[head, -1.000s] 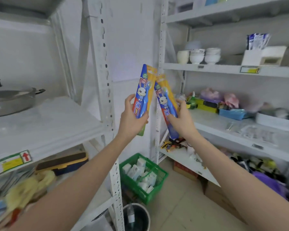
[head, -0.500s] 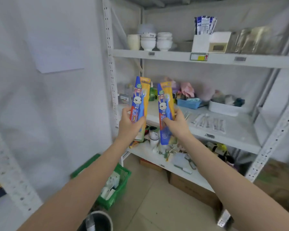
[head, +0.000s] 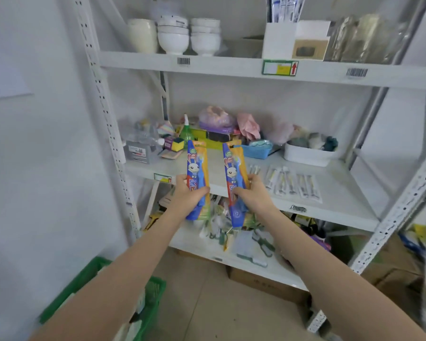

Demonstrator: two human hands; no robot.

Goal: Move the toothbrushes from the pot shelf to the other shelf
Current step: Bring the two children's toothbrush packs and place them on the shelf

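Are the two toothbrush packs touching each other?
Apart. The head view shows the left pack in the left hand and the right pack in the right hand, with bare shelf visible between them.

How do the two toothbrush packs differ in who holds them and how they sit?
The left pack is in the left hand and stands nearly upright; the right pack is in the right hand, sits slightly lower and tilts left at the top. Both are blue and orange with a rabbit.
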